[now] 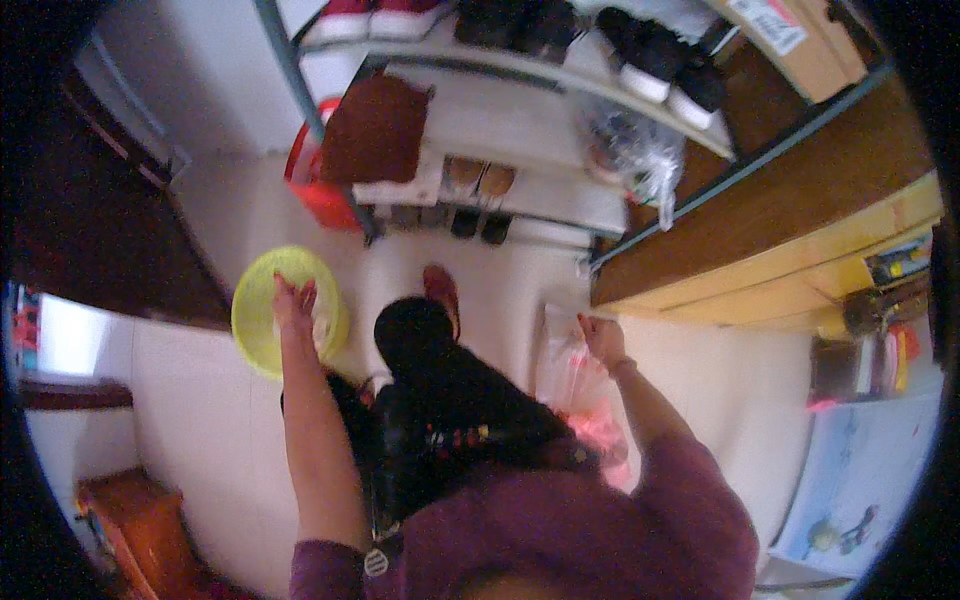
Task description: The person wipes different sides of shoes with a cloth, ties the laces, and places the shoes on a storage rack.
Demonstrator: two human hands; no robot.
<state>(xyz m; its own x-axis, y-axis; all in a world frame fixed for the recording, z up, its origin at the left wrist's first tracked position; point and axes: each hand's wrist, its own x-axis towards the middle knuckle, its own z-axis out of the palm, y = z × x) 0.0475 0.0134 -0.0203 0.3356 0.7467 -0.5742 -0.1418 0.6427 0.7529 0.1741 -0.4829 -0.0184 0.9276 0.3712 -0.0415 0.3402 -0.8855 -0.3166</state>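
Note:
Above a yellow-green plastic basin (255, 319) on the left, my left hand (292, 300) is stretched out with thumb and fingers apart. I see nothing held in it, though the hand is a little blurred, and it covers part of the basin's inside. My right hand (602, 341) is closed at the upper edge of a clear plastic bag (566, 367). Reddish-pink contents (600, 431) show in the bag's lower part, partly behind my body. A red shoe (441, 289) is on my foot, below my dark trouser leg (416, 330).
Ahead stands a metal-framed rack (517, 112) with several shoes, a brown cloth (382, 127) and a plastic bag (637, 150). A red bucket (330, 202) sits by its left leg. Dark furniture (112, 247) borders the left, a wooden cabinet (765, 255) the right, and an orange-brown piece of furniture (142, 517) the lower left.

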